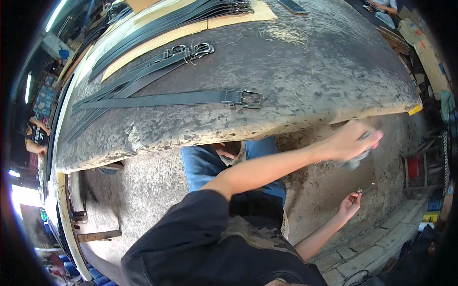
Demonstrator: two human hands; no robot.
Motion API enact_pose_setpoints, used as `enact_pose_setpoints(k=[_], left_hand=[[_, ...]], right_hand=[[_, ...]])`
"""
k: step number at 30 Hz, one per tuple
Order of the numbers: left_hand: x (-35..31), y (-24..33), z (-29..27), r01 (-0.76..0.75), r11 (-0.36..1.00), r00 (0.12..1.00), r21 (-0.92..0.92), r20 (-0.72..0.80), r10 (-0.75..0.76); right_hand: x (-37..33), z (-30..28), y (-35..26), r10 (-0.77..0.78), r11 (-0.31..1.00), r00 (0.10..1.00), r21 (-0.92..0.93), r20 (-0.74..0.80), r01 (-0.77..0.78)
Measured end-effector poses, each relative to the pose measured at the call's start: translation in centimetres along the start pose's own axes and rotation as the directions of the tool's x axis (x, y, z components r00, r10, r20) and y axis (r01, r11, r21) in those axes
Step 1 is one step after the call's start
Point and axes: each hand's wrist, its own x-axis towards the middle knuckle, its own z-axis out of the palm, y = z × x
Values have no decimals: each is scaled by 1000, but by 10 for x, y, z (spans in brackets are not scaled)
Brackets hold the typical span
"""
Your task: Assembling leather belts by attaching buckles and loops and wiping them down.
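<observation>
My left arm reaches across my body to the right. At its end my left hand (350,140) is closed around a blurred grey object (352,162) whose kind I cannot make out. Lower down on the right, my right hand (349,206) pinches a thin dark-green stem (366,189) with a small pinkish tip, held out over the floor. On the worktable, apart from both hands, a black leather belt (167,99) lies with its metal buckle (251,98) toward the middle. More black belts (143,71) with buckles lie crossed behind it.
The dark, worn worktable (334,81) has a rounded front edge above my knees. Many belts (167,24) lie on cardboard at the back, near a phone (292,6) and a heap of thread scraps (285,35). A stool (420,167) stands at right. Another person (37,133) is far left.
</observation>
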Motion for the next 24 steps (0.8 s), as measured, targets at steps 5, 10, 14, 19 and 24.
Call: enact_pose_setpoints(k=[5,10,14,19,24], left_hand=[[-117,79,-118,-5,791,876,611,-380,299],[-189,109,-209,333,217,929,918,-359,91],[-190,109,-222,265,90,964,960,-265,-5],[-180,108,-246,39,-128,999,991,-37,14],[-139,114,-260,144,139,979,980,-161,126]], right_hand=[[-6,64,3,-27,973,985,-221,171,65],[-36,167,24,-96,903,954,-378,285,204],[-95,255,56,25,874,829,-414,559,253],[-211,366,139,234,743,663,-571,711,350],[-228,419,207,238,647,481,-507,844,569]])
